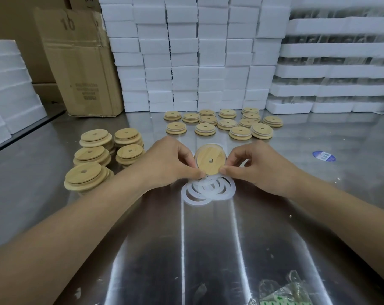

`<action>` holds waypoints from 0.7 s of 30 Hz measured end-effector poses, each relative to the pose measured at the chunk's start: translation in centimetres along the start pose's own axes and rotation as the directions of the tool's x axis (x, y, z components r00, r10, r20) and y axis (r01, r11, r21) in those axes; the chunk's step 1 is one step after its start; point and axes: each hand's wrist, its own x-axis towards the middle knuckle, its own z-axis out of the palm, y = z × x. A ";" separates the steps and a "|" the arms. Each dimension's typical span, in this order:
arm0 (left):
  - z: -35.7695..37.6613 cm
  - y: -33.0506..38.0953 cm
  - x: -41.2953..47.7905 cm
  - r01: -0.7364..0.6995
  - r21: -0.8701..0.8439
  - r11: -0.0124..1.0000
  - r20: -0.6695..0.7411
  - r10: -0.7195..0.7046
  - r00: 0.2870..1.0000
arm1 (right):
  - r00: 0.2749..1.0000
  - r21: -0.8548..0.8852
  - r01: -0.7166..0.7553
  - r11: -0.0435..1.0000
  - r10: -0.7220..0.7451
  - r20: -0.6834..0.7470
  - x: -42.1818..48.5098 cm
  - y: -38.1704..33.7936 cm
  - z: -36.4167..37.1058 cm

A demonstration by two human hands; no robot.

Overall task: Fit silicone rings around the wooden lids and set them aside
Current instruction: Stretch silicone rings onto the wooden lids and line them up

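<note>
Crumpled wrapper (pixel 283 290) bottom right; centre frame, left hand (pixel 164 165) and right hand (pixel 261 169) pinch the wooden lid (pixel 208 161) at its lower edge, ring (pixel 209 146) looped over its top (one slack pinch and it could spring off).

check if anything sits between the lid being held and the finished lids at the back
Nothing visible: only bare table lies between the held lid and the finished lids. The loose rings lie on the near side.

Cardboard box (pixel 81 62) beside stacked white foam blocks (pixel 186 53); blue sticker (pixel 323 156) on steel table (pixel 208 249).
</note>
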 end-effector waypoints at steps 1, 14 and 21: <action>0.0 0.0 0.0 0.004 0.000 1.000 0.005 -0.004 1.000 | 1.000 -0.002 -0.002 1.000 0.002 -0.001 0.0 0.1 0.0; -0.9 0.2 -0.4 0.092 -0.201 0.975 0.101 -0.072 0.992 | 0.998 0.093 -0.038 0.995 0.033 0.047 0.5 0.3 -0.4; -1.2 0.4 -0.5 0.080 -0.336 0.938 -0.022 -0.093 0.995 | 0.997 0.329 -0.041 0.943 0.060 -0.046 0.3 0.0 -0.3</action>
